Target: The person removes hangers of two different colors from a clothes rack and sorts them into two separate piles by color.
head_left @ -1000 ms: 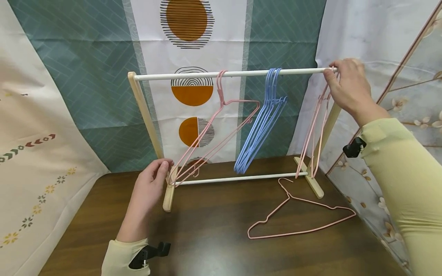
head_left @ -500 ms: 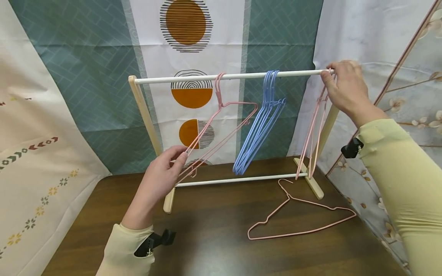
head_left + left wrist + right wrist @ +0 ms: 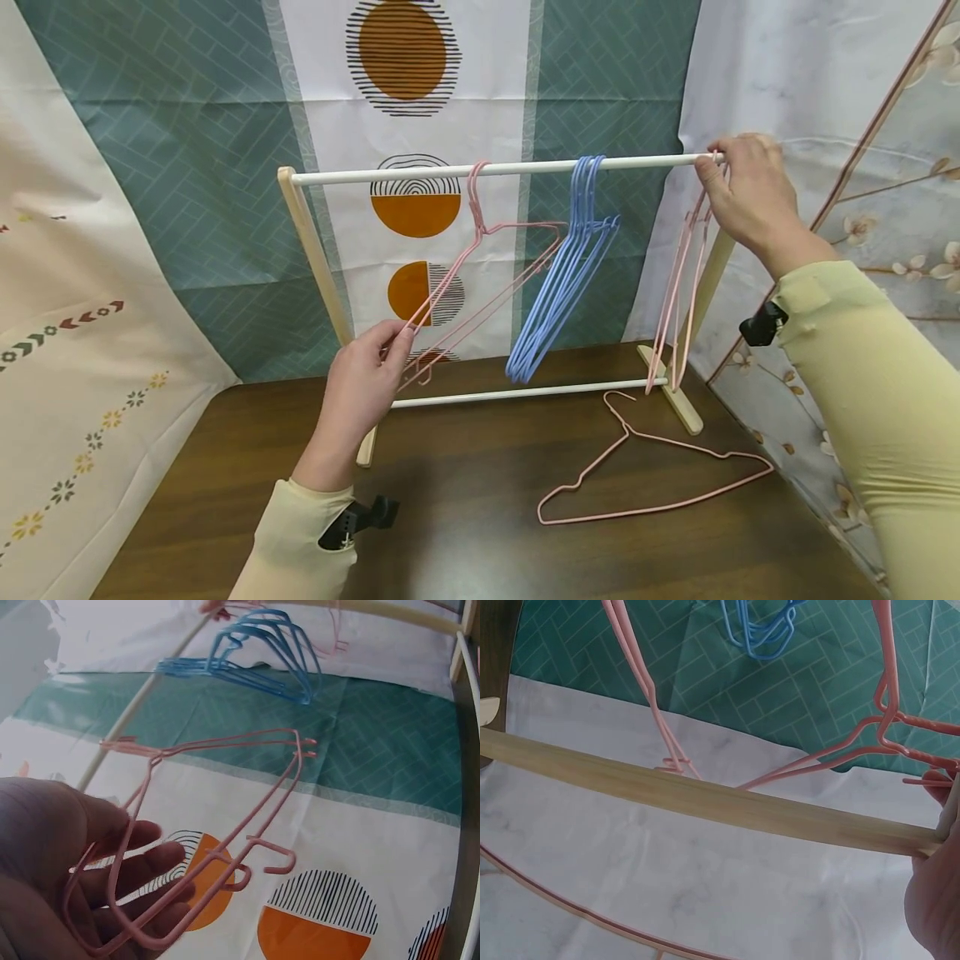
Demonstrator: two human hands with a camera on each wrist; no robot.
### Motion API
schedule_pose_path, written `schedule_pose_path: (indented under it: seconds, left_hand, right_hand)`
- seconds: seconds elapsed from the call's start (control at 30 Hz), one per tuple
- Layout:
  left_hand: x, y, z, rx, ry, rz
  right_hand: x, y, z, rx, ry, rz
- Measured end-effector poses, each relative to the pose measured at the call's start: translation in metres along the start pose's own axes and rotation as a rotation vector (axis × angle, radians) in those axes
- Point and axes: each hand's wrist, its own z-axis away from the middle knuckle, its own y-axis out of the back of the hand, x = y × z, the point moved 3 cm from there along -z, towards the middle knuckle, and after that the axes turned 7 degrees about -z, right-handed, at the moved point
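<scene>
My left hand (image 3: 367, 375) holds two pink hangers (image 3: 480, 229) by their near shoulder, thumb in front. In the left wrist view their looped ends lie in the half-curled fingers (image 3: 161, 862). Their hooks sit over the white top rod (image 3: 330, 177) of a small garment rack. Up at the rack's right end, my right hand (image 3: 752, 196) grips the corner where rod meets wooden post. More pink hangers (image 3: 681, 275) hang right beside that hand. A tight bunch of blue hangers (image 3: 570, 267) hangs between the two pink groups.
One pink hanger (image 3: 652, 508) lies flat on the dark wooden table (image 3: 450, 517), in front of the rack's right foot (image 3: 682, 408). A white lower bar (image 3: 487, 397) joins the feet. Patterned cloths (image 3: 615, 83) hang close behind and at both sides.
My left hand has moved right and up from the rack's left post to the left pink hangers and taken hold of them. The right hand stays at the rod's end.
</scene>
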Motion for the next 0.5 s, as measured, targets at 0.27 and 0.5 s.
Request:
schedule_pose_path:
  seconds: [0.27,0.5]
  left_hand:
    - [-0.002,0.003,0.002,0.183,-0.052,-0.036]
    - [-0.005,0.014,0.005,0.256,-0.087,-0.027]
  right_hand:
    - [-0.001,-0.001,0.001,0.003,0.008,0.004]
    - [0.0,-0.001,0.0,0.011,0.015,0.009]
